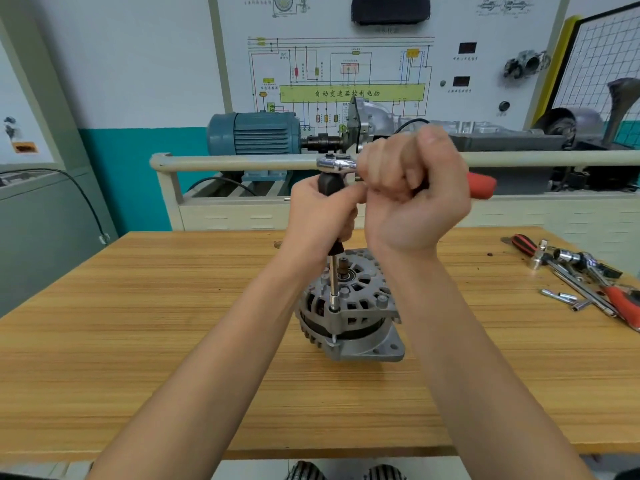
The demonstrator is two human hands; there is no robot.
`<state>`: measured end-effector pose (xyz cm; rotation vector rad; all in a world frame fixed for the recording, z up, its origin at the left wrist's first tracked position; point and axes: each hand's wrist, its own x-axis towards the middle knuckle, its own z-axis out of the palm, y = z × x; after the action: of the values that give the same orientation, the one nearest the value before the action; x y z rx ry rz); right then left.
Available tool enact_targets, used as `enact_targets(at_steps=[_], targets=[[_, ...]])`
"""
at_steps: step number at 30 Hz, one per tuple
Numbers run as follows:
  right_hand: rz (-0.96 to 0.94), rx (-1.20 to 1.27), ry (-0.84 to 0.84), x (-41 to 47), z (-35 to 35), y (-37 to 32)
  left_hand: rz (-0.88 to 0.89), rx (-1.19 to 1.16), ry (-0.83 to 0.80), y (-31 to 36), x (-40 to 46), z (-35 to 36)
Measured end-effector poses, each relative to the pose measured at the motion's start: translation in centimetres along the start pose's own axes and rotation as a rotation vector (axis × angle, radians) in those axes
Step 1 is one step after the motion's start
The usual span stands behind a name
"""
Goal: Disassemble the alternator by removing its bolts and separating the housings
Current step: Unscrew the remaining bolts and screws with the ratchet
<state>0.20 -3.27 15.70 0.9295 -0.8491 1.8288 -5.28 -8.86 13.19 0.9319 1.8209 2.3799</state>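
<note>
A grey alternator [349, 306] stands on the wooden table [138, 323], pulley shaft up. A long socket driver [333, 289] stands upright on a bolt at the housing's near rim. My left hand [322, 216] grips the driver's black handle. A chrome ratchet [337, 163] with a red grip sits on top of that handle, lying level. My right hand [412, 188] holds the ratchet's handle in a fist, and the red end [481, 187] sticks out to the right.
Loose sockets, extension bars and a red-handled tool [581, 275] lie at the table's right end. Behind the table stands a training rig with a rail [242, 162], a blue motor [256, 133] and a wiring-diagram board.
</note>
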Motion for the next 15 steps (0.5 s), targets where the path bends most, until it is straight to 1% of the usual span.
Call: enact_targets(at_steps=[2, 5, 7, 8, 9, 11, 13, 15], targets=[[0.151, 0.123, 0.054, 0.8, -0.9, -0.5, -0.054, -0.076, -0.180, 0.1, 0.3, -0.8], [0.343, 0.371, 0.212, 1.9, -2.5, -0.6, -0.135, -0.141, -0.471, 0.4, 0.9, -1.7], [0.444, 0.541, 0.309, 2.6, -3.4, -0.3, -0.182, -0.178, -0.609, 0.5, 1.0, -1.7], [0.474, 0.606, 0.338, 2.8, -3.8, 0.0, -0.217, -0.198, -0.642, 0.6, 1.0, -1.6], [0.487, 0.636, 0.364, 2.9, -4.0, 0.2, -0.251, -0.202, -0.640, 0.6, 0.9, -1.5], [0.470, 0.626, 0.383, 2.9, -3.9, 0.3, -0.285, -0.159, -0.567, 0.5, 0.9, -1.2], [0.417, 0.543, 0.371, 2.5, -3.4, 0.1, -0.259, -0.098, -0.433, 0.4, 0.9, -0.9], [0.336, 0.430, 0.318, 1.9, -2.9, -0.1, -0.213, -0.043, -0.261, 0.4, 0.7, -0.3]])
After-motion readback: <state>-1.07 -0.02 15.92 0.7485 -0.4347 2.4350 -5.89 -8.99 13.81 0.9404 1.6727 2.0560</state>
